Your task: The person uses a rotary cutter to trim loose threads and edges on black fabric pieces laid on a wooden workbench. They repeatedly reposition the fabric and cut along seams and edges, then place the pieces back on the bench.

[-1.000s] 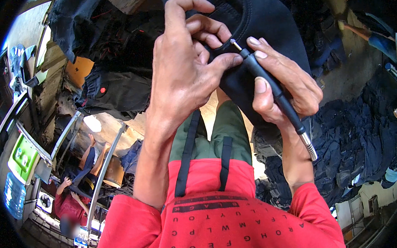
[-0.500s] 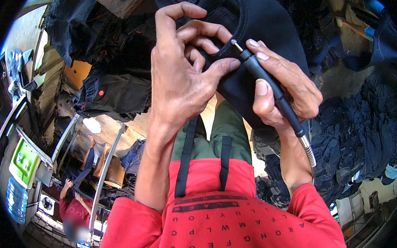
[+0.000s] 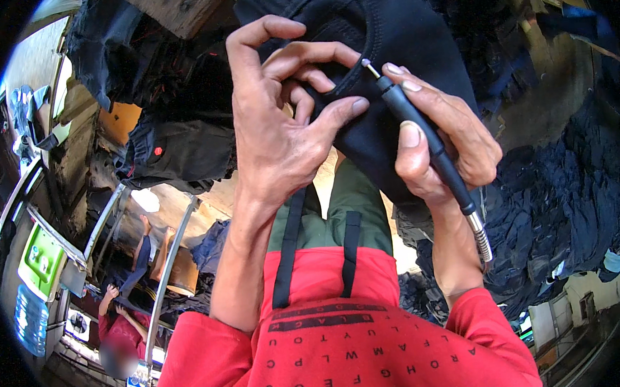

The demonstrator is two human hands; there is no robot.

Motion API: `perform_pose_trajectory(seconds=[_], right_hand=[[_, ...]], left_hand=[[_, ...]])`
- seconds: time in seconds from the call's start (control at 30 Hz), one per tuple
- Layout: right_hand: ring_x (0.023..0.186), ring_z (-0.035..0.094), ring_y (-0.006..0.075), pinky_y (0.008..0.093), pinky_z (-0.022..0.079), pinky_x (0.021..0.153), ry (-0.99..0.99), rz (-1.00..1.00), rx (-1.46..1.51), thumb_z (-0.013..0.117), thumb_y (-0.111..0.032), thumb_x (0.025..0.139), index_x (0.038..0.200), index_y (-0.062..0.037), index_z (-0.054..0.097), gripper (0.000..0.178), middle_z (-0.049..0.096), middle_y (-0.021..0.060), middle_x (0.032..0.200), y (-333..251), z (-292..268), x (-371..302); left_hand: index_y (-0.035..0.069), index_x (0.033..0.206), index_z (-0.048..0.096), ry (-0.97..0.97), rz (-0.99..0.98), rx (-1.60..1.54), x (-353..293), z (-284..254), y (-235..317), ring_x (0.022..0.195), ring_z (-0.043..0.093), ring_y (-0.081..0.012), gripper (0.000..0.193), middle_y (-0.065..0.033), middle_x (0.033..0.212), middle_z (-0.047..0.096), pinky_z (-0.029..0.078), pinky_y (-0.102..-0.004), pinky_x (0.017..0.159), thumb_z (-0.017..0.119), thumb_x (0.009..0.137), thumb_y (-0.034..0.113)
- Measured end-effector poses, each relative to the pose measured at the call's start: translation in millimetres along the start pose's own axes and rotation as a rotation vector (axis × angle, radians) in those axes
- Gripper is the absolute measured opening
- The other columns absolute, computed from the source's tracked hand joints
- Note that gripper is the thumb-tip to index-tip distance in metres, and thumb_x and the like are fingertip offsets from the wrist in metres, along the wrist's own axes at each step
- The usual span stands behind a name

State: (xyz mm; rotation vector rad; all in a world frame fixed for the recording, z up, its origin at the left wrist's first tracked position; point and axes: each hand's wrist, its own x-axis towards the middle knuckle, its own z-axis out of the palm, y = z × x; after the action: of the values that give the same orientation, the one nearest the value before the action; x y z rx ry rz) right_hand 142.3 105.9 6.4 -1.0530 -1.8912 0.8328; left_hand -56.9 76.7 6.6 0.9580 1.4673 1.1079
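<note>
A dark pair of trousers (image 3: 422, 42) lies before me, its curved, stitched pocket edge uppermost. My left hand (image 3: 277, 127) is closed on the cloth at that edge. Its middle fingertip and thumb rest on either side of the seam, and the index finger is crooked above. In my right hand (image 3: 460, 136) is a slim black rotary grinder handpiece (image 3: 424, 131), gripped like a pen. Its thin metal shaft ends in a small, pale round tip close to my left middle fingertip and the seam. Whether the tip touches the cloth I cannot tell. A springy metal sleeve trails from its rear.
Heaps of dark garments (image 3: 562, 197) lie on the right, with more dark clothing (image 3: 185, 148) at left. A wooden board (image 3: 185, 8) is at the top. Far left are a green tray (image 3: 42, 262), a blue water bottle (image 3: 30, 321) and another person (image 3: 122, 329).
The trousers and my left hand have shifted slightly left. The handpiece stays almost still, its tip now a little farther from the left fingertip.
</note>
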Motion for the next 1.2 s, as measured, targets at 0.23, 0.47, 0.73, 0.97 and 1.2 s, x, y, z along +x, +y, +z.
perform_pose_trajectory(seconds=[0.23,0.47,0.73,0.97,1.2], right_hand=[[0.101,0.084,0.0333,0.0401,0.067,0.093,0.032,0.046,-0.041,0.073,0.0,0.082,0.115,0.0062,0.077,0.034,0.082,0.025,0.107,-3.8,-0.1,2.7],[0.102,0.083,0.0326,0.0398,0.068,0.091,0.013,0.04,-0.066,0.074,-0.002,0.086,0.119,0.0049,0.077,0.034,0.082,0.0245,0.11,-5.7,-1.4,3.6],[0.096,0.084,0.0321,0.0385,0.068,0.085,0.053,0.075,-0.068,0.075,-0.002,0.088,0.119,0.0046,0.076,0.032,0.082,0.024,0.109,-8.3,1.2,3.1],[0.092,0.083,0.0311,0.037,0.068,0.082,0.072,0.093,-0.065,0.078,0.0,0.087,0.12,0.0051,0.076,0.034,0.082,0.0234,0.108,-5.4,3.8,-0.4],[0.093,0.083,0.0309,0.0367,0.067,0.084,0.068,0.09,-0.064,0.078,0.001,0.086,0.121,0.0053,0.076,0.035,0.081,0.0228,0.109,-3.2,4.0,-0.6]], left_hand=[[0.014,0.142,0.037,-0.019,0.047,-0.008,1.7,-2.7,-8.3,0.086,0.057,-0.004,0.09,-0.0153,0.126,0.078,0.039,-0.0137,0.06,0.097,0.077,-0.004],[0.014,0.143,0.034,-0.033,0.057,-0.012,1.7,-5.0,-12.0,0.084,0.056,-0.0028,0.091,-0.0156,0.129,0.078,0.038,-0.0128,0.06,0.096,0.079,-0.004],[0.015,0.143,0.033,-0.055,0.054,-0.015,2.0,-5.5,-11.6,0.084,0.055,-0.003,0.092,-0.0168,0.133,0.077,0.038,-0.013,0.061,0.095,0.079,-0.006],[0.016,0.144,0.031,-0.063,0.042,-0.052,2.9,-5.5,-14.7,0.088,0.057,-0.0059,0.095,-0.0176,0.135,0.076,0.043,-0.0144,0.068,0.096,0.079,-0.005],[0.016,0.144,0.031,-0.07,0.061,-0.018,3.1,-6.8,-13.3,0.087,0.056,-0.005,0.095,-0.0156,0.136,0.077,0.041,-0.0126,0.064,0.097,0.078,-0.002]])
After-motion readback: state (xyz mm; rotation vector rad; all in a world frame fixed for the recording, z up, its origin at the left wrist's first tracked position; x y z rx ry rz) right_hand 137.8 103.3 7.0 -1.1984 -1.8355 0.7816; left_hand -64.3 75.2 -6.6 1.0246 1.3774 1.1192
